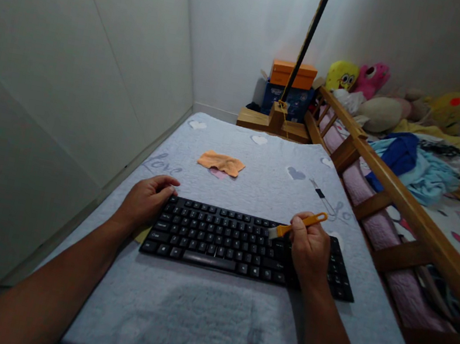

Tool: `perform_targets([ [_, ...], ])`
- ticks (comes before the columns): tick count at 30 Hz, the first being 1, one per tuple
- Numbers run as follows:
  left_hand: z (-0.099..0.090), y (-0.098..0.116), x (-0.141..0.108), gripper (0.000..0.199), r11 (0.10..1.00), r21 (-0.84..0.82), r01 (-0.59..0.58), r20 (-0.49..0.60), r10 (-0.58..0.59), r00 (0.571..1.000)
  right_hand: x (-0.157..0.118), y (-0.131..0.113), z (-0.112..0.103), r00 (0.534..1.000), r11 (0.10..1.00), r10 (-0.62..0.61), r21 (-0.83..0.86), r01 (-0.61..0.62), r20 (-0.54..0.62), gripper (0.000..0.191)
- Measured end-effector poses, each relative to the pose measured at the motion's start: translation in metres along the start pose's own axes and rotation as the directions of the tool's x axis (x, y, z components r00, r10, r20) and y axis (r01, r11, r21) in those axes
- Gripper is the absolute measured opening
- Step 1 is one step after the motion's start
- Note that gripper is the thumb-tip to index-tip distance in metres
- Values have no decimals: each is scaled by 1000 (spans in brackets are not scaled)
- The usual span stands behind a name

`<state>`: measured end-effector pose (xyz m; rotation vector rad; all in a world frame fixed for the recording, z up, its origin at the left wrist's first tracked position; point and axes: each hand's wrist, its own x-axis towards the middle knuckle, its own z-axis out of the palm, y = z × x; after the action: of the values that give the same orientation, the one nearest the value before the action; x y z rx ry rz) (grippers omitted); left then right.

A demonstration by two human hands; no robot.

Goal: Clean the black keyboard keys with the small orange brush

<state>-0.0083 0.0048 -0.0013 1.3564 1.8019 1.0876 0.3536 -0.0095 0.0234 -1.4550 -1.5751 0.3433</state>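
A black keyboard [218, 238] lies flat on a pale blue quilted cover. My right hand [309, 248] is closed round a yellow-handled brush [303, 223], its pale bristles touching the keys right of the middle. Part of the keyboard's right side is hidden beneath this hand. At the keyboard's upper left corner, my left hand [147, 199] has its fingers curled with thumb and forefinger against the edge. Beyond the keyboard lies a crumpled orange cloth [221, 163]. A thin tool with a black grip [319, 193] rests on the cover at the right.
A wooden rail [382, 169] runs along the right side, with clothes [418, 164] and plush toys [383, 113] behind it. Boxes [292, 75] and a dark upright pole [311, 35] stand at the far end. A pale panel wall [72, 79] borders the left.
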Motion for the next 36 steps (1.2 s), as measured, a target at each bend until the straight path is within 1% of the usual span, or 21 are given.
perform_targets([
  [3, 0, 0, 0, 39, 1000, 13, -4, -2, 4, 1000, 1, -1, 2, 1000, 1000, 1, -11, -1, 26, 32],
  [10, -1, 2, 0, 39, 1000, 22, -6, -6, 7, 1000, 1, 0, 6, 1000, 1000, 5, -8, -5, -17, 31],
  [18, 0, 4, -1, 41, 1000, 1, 6, -2, -6, 1000, 2, 5, 9, 999, 1000, -12, -28, 12, -31, 28],
  [26, -1, 4, -1, 40, 1000, 0, 6, -8, -6, 1000, 5, 3, 3, 1000, 1000, 6, -23, -7, -17, 24],
  [28, -1, 5, -1, 40, 1000, -7, 5, -9, -5, 1000, 5, 4, 0, 1000, 1000, 30, 2, -30, -5, 22],
  [30, -1, 5, -1, 39, 1000, -10, 5, -8, -5, 1000, 6, 6, -3, 997, 995, 74, 69, -75, 16, 21],
  [33, -1, 4, 0, 39, 1000, -17, 6, -2, -6, 1000, 7, 9, -7, 986, 968, 143, 193, -157, 84, 22],
  [36, -1, 5, -1, 39, 1000, -22, 4, 0, -4, 1000, 9, 9, -10, 972, 942, 189, 253, -219, 140, 20],
])
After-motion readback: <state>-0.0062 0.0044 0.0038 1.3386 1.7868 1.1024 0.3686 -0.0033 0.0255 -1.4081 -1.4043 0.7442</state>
